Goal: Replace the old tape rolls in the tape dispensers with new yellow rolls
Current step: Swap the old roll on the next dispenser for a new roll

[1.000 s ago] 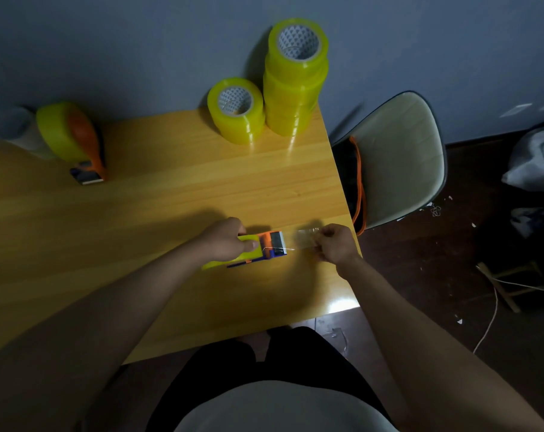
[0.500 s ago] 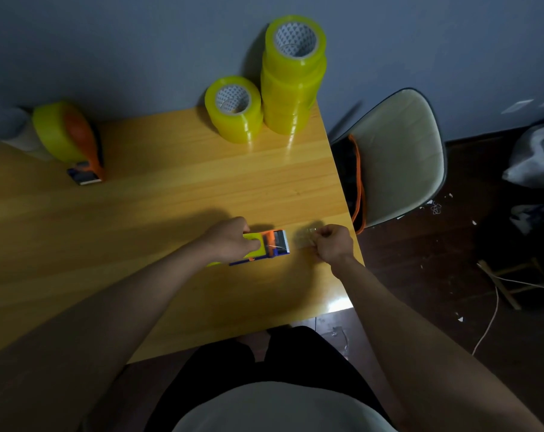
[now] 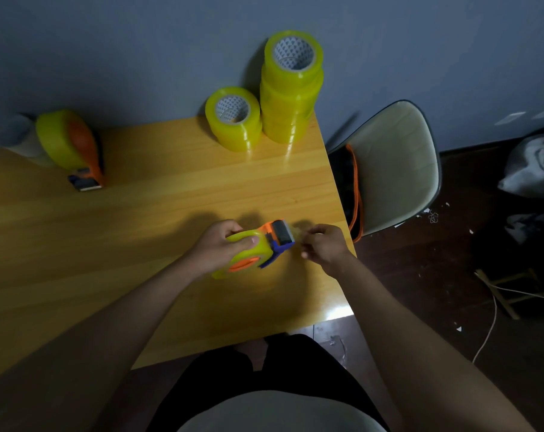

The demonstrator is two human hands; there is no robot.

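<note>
Now left hand (image 3: 216, 247) wrapped round the tape dispenser (image 3: 255, 249) — right hand (image 3: 322, 244) pinching the tape end (image 3: 297, 233) just beside its blade — thin, sticky, tear-prone.

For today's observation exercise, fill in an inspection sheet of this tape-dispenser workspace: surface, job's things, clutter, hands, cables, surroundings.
Surface: wooden table, glossy.
Job's things: near dispenser loaded with a yellow roll; second dispenser also loaded, far left; single yellow roll beside a stack of rolls at the wall.
Clutter: pale roll behind the second dispenser, blurred.
Hands: left hand grips the near dispenser; right hand pinches the clear tape end.
Cables: white cord on the floor.
Surroundings: chair, orange strap, floor scraps.
</note>
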